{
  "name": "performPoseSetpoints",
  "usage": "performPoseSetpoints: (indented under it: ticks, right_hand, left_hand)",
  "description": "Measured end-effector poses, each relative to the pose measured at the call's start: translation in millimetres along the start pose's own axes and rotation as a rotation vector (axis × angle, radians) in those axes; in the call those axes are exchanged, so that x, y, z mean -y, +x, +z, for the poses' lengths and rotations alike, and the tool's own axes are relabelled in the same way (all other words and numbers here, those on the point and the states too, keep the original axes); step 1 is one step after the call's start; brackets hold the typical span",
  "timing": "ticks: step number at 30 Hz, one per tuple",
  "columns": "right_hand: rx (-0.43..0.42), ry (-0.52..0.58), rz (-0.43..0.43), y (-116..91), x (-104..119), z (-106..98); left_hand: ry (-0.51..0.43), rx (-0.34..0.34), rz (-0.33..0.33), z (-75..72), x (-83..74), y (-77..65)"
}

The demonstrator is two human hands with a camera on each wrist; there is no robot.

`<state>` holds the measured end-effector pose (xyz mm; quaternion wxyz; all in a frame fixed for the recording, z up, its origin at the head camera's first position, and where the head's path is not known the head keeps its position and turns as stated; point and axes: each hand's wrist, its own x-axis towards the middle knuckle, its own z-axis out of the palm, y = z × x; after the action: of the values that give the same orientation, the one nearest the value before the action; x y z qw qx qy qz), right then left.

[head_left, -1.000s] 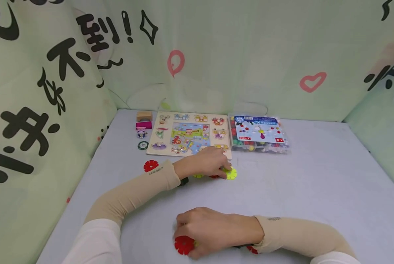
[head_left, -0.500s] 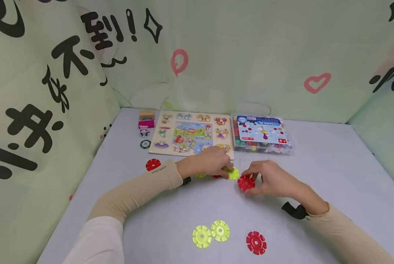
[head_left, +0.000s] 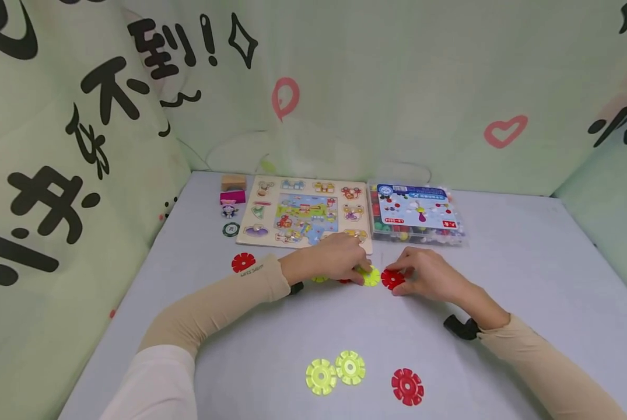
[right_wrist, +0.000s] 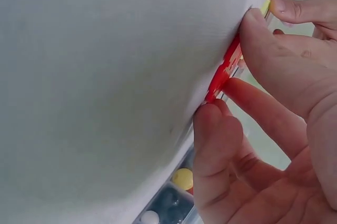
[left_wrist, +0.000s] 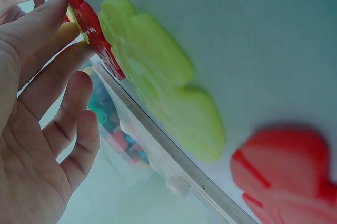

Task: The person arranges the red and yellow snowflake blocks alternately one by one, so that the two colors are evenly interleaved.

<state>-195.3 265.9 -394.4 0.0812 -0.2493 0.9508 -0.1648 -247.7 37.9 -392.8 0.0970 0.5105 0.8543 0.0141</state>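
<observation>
My right hand (head_left: pixel 431 277) pinches a red notched flower disc (head_left: pixel 392 279) between thumb and fingers, flat against the table. Just left of it, a yellow-green flower disc (head_left: pixel 371 277) lies between the thumb and fingers of my left hand (head_left: pixel 336 258). These two discs sit side by side at the right end of a row. Further left, a red disc (left_wrist: pixel 97 34) and another yellow-green disc (left_wrist: pixel 158 76) show in the left wrist view, mostly covered by the left hand in the head view. One more red disc (head_left: pixel 243 262) lies at the row's left end.
Two yellow-green discs (head_left: pixel 321 377) and a red disc (head_left: pixel 407 386) lie near the front. Behind the row are a wooden puzzle board (head_left: pixel 244 230) and a clear bead box (head_left: pixel 417 207). Small blocks (head_left: pixel 233 197), a figurine (head_left: pixel 229 210) and a round chip (head_left: pixel 231 229) stand back left.
My right hand left the front of the table with a red disc, carried it to the row's right end, then shifted it slightly back beside the yellow-green one. The left hand stayed in place.
</observation>
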Motion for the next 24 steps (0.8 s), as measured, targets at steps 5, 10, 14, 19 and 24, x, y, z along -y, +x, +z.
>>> performPoseSetpoints:
  ticks: [5,10,14,19,24]
  right_hand:
    - [-0.012,0.005,0.033,-5,5,2]
    - [-0.052,0.006,-0.029,-22,36,8]
    - [0.052,0.01,-0.203,-36,74,22]
    - [0.184,-0.039,-0.425,-48,109,42]
    - [0.173,-0.045,-0.458,-53,119,50]
  left_hand:
    - [-0.038,-0.014,0.003,-0.3,-0.2,-0.5]
    - [-0.063,-0.059,0.017,0.0,-0.5,4.4]
    - [-0.031,-0.091,0.024,1.9,-4.4,14.1]
    - [-0.025,-0.082,0.052,2.7,-17.1,26.3]
    - [0.027,-0.044,0.043,3.3,-28.0,32.6]
